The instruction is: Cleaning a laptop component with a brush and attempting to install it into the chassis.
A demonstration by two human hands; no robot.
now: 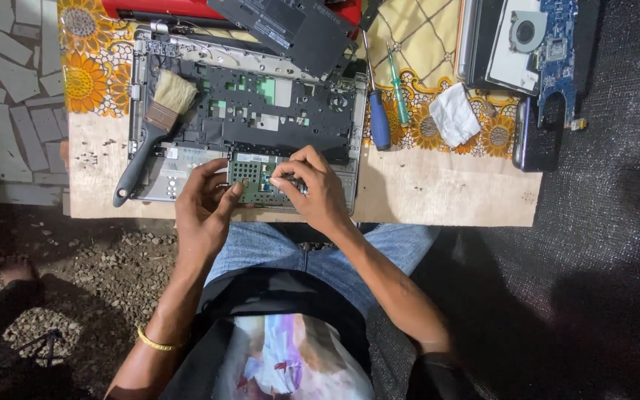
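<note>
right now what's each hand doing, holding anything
Left hand: fingers curled at the left edge of the small green circuit board; a true grip cannot be told.
Right hand: fingertips pinched on the board's right side.

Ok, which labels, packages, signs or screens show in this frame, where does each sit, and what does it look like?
Pale sticker: small rectangle on the open laptop base, left of the green circuit board that both hands touch.
White stickers: small rectangles on the dark cover panel, top centre.
Dark phone: right side of the table, its face black and unlit.
No packages or signs.
</note>
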